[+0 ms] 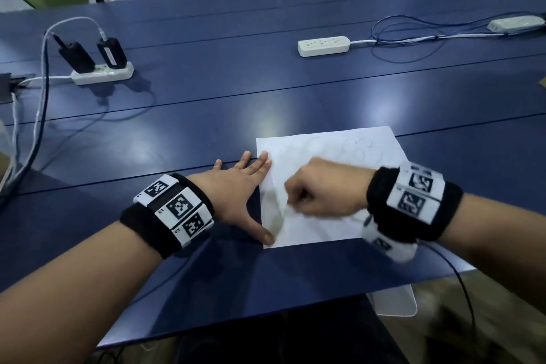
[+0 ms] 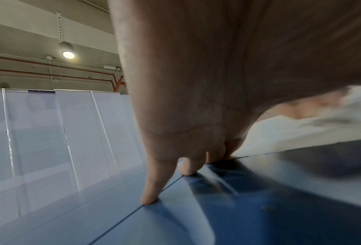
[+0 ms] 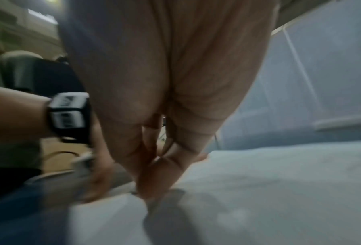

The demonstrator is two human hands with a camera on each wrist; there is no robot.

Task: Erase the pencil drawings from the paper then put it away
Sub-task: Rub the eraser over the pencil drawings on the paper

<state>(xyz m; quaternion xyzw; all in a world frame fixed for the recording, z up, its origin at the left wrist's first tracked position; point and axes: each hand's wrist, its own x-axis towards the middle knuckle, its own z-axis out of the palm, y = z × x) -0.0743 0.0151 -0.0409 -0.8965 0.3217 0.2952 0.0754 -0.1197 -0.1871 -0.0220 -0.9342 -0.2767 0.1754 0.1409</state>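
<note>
A white sheet of paper with faint pencil circles lies on the blue table in front of me. My left hand lies flat with fingers spread, index finger and thumb pressing on the paper's left edge. In the left wrist view its fingertips rest on the table beside the paper. My right hand, blurred, is curled in a fist over the paper's lower left part. In the right wrist view its fingers pinch together and point down onto the paper, apparently on a small eraser that is almost wholly hidden.
A power strip with two black adapters and cables sits at the far left. Two more strips with thin wires lie at the far right. The table's near edge runs just below my wrists, with a white object under it.
</note>
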